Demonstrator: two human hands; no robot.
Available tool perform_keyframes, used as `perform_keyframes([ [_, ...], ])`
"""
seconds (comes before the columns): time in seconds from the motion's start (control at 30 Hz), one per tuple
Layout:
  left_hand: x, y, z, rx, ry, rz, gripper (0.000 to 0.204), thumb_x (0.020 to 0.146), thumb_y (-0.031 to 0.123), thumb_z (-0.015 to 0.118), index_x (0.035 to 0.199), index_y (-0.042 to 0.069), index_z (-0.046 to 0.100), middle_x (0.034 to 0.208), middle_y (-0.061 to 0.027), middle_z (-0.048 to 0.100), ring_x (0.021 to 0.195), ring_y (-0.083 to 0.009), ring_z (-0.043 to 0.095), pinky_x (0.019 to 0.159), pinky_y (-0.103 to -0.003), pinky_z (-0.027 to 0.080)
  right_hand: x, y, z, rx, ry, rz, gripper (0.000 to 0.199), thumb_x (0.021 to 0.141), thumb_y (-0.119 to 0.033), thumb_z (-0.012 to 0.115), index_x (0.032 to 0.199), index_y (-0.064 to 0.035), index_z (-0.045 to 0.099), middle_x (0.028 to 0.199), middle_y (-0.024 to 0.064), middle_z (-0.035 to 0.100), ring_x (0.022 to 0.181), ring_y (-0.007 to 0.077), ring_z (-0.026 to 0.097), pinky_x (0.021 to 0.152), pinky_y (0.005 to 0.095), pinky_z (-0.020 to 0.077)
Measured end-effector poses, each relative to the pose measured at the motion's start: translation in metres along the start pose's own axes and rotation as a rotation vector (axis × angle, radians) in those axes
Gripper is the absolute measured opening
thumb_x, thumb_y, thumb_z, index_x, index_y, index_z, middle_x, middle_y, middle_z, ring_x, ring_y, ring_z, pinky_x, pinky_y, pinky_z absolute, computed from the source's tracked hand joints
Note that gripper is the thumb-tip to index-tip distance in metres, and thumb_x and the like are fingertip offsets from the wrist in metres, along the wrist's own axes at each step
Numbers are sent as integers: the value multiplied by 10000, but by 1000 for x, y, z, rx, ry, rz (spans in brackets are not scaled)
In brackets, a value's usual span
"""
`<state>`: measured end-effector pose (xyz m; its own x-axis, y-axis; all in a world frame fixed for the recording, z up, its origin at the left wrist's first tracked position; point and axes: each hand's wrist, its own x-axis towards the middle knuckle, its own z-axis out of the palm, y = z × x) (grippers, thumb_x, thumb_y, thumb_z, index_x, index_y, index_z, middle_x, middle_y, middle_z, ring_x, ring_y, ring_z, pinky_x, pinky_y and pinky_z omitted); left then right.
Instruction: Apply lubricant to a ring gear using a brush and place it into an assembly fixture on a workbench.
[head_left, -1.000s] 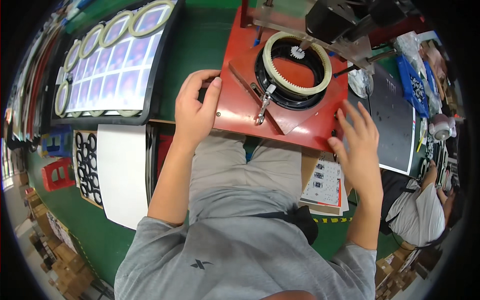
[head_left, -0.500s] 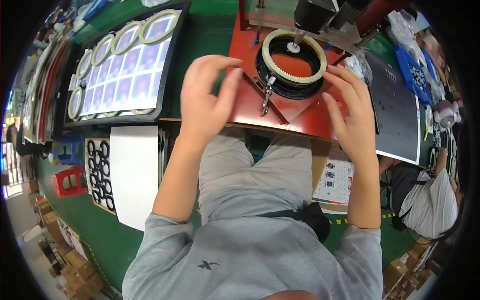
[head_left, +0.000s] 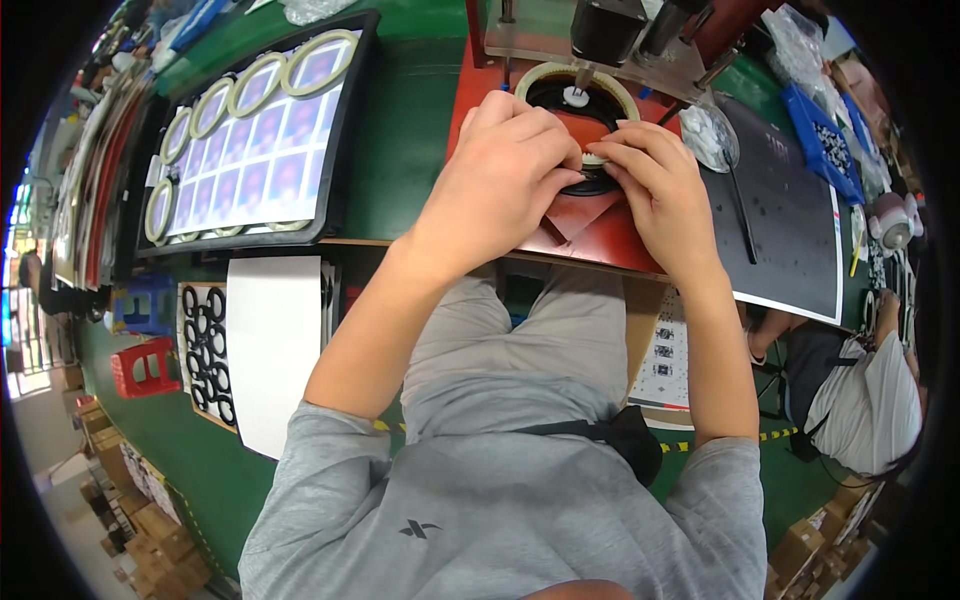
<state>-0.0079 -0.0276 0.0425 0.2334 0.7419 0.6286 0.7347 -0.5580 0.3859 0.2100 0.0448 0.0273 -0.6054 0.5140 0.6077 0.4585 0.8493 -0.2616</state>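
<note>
A cream ring with inner teeth (head_left: 628, 97) sits on a round black holder (head_left: 597, 186) on the red base plate (head_left: 632, 240) of a press-like machine. My left hand (head_left: 505, 165) reaches over the left of the ring, its thumb and fingers pinched at the near rim. From the other side my right hand (head_left: 660, 190) pinches the same near rim, fingertips close to the left hand's. A short toothed stretch shows between them. Above the ring's middle hangs a spindle with a white round tip (head_left: 576, 97). My left hand hides the metal latch in front.
At left, a black-framed tray (head_left: 330, 170) bears several cream rings on a patterned sheet. A black board (head_left: 790, 220) lies at right, with a blue bin (head_left: 822, 140) of small parts beyond. Clear plastic (head_left: 706, 138) lies beside the machine. Another person (head_left: 868, 405) sits at far right.
Both hands have come together from either side of the ring onto its near rim, and their fingers have closed from spread to pinched. The latch has become covered.
</note>
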Motion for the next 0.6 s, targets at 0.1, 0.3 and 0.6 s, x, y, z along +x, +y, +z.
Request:
perform_keyframes([
  [0.1, 0, -1, -12, -145, -82, -76, 123, 850, 38, 782, 964, 46, 737, 932, -61, 697, 971, -267, 602, 823, -367, 527, 2, 3, -3, 53, -11, -5, 190, 871, -62, 747, 1056, -95, 771, 1044, 49, 699, 1082, 289, 651, 922, 410, 507],
  [0.3, -2, -7, -23, -89, -160, -86, 98, 870, 32, 753, 962, 54, 728, 912, -47, 703, 908, -257, 606, 801, -369, 525, 3, -5, 2, -19, 27, -34, 220, 852, -63, 758, 1066, -112, 783, 997, 22, 693, 1014, 263, 655, 837, 392, 499],
  [0.6, -4, -22, -23, -121, -215, -103, 96, 882, 80, 760, 963, 42, 729, 881, -79, 696, 844, -270, 635, 755, -375, 524, 5, -6, 11, -32, 63, -5, 211, 845, -78, 778, 1052, -117, 793, 985, 23, 694, 989, 265, 659, 835, 394, 525],
])
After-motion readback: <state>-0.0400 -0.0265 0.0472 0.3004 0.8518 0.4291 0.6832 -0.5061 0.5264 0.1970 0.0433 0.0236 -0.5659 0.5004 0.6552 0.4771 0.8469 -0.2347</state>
